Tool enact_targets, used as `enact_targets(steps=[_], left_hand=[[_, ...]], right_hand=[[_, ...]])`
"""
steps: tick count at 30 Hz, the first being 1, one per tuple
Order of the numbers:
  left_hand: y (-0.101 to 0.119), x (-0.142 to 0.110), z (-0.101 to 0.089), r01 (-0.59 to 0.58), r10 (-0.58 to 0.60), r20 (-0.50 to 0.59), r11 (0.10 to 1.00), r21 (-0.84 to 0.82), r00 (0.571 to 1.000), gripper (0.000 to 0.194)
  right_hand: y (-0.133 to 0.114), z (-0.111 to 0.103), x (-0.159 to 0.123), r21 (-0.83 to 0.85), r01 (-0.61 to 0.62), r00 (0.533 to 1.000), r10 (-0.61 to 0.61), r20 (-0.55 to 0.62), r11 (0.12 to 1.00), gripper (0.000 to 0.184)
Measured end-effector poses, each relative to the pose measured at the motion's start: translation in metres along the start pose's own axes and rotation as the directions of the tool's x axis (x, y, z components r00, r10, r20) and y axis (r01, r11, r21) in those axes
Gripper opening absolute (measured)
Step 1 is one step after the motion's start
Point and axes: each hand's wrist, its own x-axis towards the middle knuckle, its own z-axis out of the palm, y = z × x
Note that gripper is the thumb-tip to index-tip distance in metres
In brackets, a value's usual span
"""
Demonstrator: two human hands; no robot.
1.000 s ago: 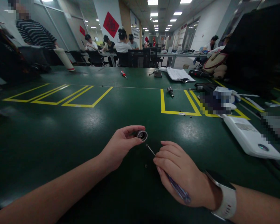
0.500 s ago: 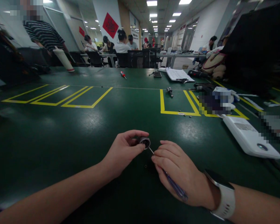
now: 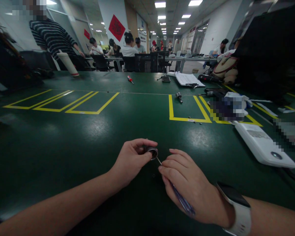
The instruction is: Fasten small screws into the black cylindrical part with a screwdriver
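Between the thumb and fingers of my left hand [image 3: 127, 160] is a small round metal part, hollow like a cup [image 3: 153, 151], its opening turned toward my right hand. My right hand [image 3: 186, 180] is closed around a thin screwdriver [image 3: 183, 200] with a clear purplish handle. The shaft's tip reaches the rim of the metal part; whether it goes inside I cannot tell. A tiny ring [image 3: 153, 175] lies on the green table [image 3: 93, 190] just below the hands.
Farther off, a metal fitting [image 3: 179, 97] lies within a yellow taped frame, with several tiny parts near its front line. To the right is a white device [image 3: 265, 144]. A red screwdriver [image 3: 130, 79], a clipboard [image 3: 189, 79] and a cup [image 3: 68, 63] stand or lie toward the back.
The metal part has tilted slightly in my left hand, and my right hand has shifted a little with the screwdriver. In the background, a person in a striped shirt has moved rightward, an arm extended.
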Motion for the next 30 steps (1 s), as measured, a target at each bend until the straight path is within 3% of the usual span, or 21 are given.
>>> enact_targets(steps=[5, 8, 10, 14, 19, 23, 30], left_hand=[[0.004, 0.003, -0.002, 0.026, -0.027, -0.022, 0.999, -0.022, 0.999, 0.022], [0.005, 0.007, -0.007, -0.011, 0.005, -0.063, 0.996, -0.09, 0.998, 0.031], [0.005, 0.009, -0.009, -0.028, 0.017, -0.081, 0.991, -0.131, 0.997, 0.039], [0.005, 0.01, -0.012, -0.02, 0.007, -0.076, 0.986, -0.168, 0.997, 0.039], [0.005, 0.009, -0.012, 0.006, -0.013, -0.038, 0.983, -0.182, 0.999, 0.04], [0.004, 0.008, -0.012, 0.009, -0.012, -0.013, 0.977, -0.214, 1.0, 0.041], [0.007, 0.007, -0.011, 0.024, -0.027, -0.011, 0.973, -0.228, 1.0, 0.035]], right_hand=[[0.006, -0.003, -0.002, 0.322, -0.107, 0.99, 0.131, -0.053, 0.941, 0.017], [0.01, -0.006, -0.001, 0.552, -0.295, 0.947, 0.318, 0.056, 0.78, 0.019], [0.011, -0.006, 0.001, 0.62, -0.409, 0.902, 0.402, 0.16, 0.67, 0.025], [0.013, -0.005, 0.002, 0.646, -0.472, 0.87, 0.438, 0.228, 0.6, 0.026], [0.011, -0.003, 0.003, 0.628, -0.449, 0.887, 0.402, 0.227, 0.636, 0.026], [0.007, -0.004, 0.002, 0.523, -0.412, 0.91, 0.362, 0.201, 0.746, 0.025], [0.002, -0.007, -0.004, 0.208, -0.118, 0.985, 0.088, 0.146, 0.971, 0.012]])
